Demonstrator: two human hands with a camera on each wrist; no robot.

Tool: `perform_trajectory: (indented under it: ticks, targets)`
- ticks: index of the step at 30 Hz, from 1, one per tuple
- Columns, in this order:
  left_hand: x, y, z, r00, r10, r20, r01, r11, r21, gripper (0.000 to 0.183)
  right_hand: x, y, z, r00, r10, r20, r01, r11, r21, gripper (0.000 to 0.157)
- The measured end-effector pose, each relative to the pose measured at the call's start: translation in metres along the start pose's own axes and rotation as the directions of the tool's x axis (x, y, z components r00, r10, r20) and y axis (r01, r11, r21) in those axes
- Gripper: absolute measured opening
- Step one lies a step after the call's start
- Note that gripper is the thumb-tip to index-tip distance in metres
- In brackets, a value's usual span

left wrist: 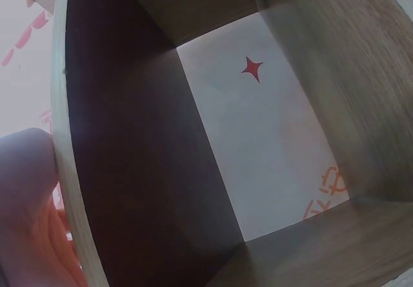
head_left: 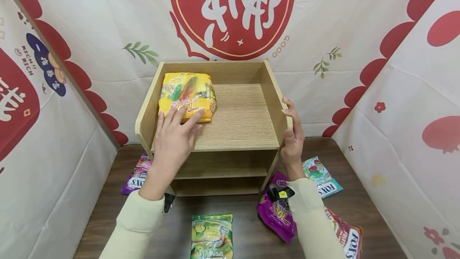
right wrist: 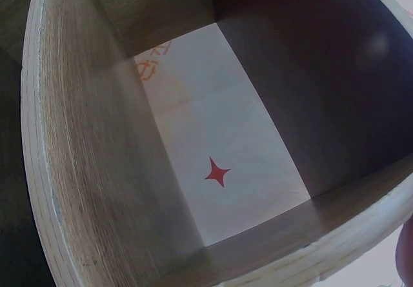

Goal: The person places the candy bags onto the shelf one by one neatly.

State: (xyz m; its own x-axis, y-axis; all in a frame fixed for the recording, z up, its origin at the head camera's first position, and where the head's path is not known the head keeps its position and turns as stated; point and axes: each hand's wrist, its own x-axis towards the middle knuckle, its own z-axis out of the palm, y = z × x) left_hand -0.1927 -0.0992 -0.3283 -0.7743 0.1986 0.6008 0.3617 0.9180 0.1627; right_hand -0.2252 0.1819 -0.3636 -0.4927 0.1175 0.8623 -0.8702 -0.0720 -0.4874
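On the left of the wooden shelf's [head_left: 240,119] top board lies a yellow mango candy bag [head_left: 185,93]. My left hand [head_left: 175,137] rests its spread, mostly straight fingers on the bag's front edge. My right hand [head_left: 294,139] holds the shelf's right side panel, fingers and thumb around its front edge. In the left wrist view, part of the left hand [left wrist: 26,197] shows beside the shelf's pale edge [left wrist: 74,171]. The right wrist view looks into a shelf compartment [right wrist: 110,138]; only a sliver of the right hand [right wrist: 405,255] appears there.
Candy bags lie on the dark table [head_left: 165,231]: a green one [head_left: 212,237] in front, a purple one [head_left: 276,215] by the right wrist, a teal one [head_left: 321,177] and a red one [head_left: 346,233] at right, and another purple one [head_left: 138,175] at left. Printed cloth [head_left: 118,11] surrounds the table.
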Motion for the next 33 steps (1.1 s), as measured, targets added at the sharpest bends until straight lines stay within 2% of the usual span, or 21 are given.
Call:
perform_trajectory:
  ticks: [4, 11, 14, 20, 24, 29, 33]
  targets:
    - [0.001, -0.001, -0.001, 1.0, -0.005, 0.011, 0.005, 1.0, -0.007, 0.038, 0.004, -0.012, 0.006, 1.0, 0.001, 0.003, -0.001, 1.0, 0.003, 0.062]
    - [0.001, -0.001, -0.004, 0.998, -0.017, 0.054, 0.019, 0.999, -0.03, 0.04, -0.001, 0.006, -0.003, 1.0, -0.007, -0.002, 0.007, 1.0, -0.006, 0.062]
    - [0.0, -0.002, -0.006, 0.998, -0.016, 0.067, 0.019, 0.999, -0.047, 0.041, -0.001, 0.007, -0.003, 1.0, -0.005, -0.002, 0.005, 1.0, -0.004, 0.062]
    - [-0.001, -0.006, -0.008, 0.997, 0.015, 0.075, -0.012, 0.999, -0.039, 0.045, 0.005, -0.008, 0.006, 1.0, -0.015, 0.009, 0.015, 1.0, -0.015, 0.063]
    - [-0.002, -0.008, -0.011, 0.996, 0.047, 0.076, -0.045, 0.999, -0.027, 0.047, 0.007, -0.007, 0.006, 1.0, -0.022, 0.012, 0.022, 1.0, -0.016, 0.064]
    - [-0.011, -0.01, -0.014, 0.994, 0.106, 0.033, -0.105, 0.994, -0.042, 0.047, 0.002, 0.004, 0.0, 1.0, -0.015, -0.004, 0.015, 1.0, -0.015, 0.065]
    - [-0.024, -0.014, -0.015, 0.989, 0.142, -0.053, -0.145, 0.987, -0.073, 0.046, 0.001, 0.007, 0.0, 1.0, -0.016, -0.01, 0.016, 1.0, -0.011, 0.066]
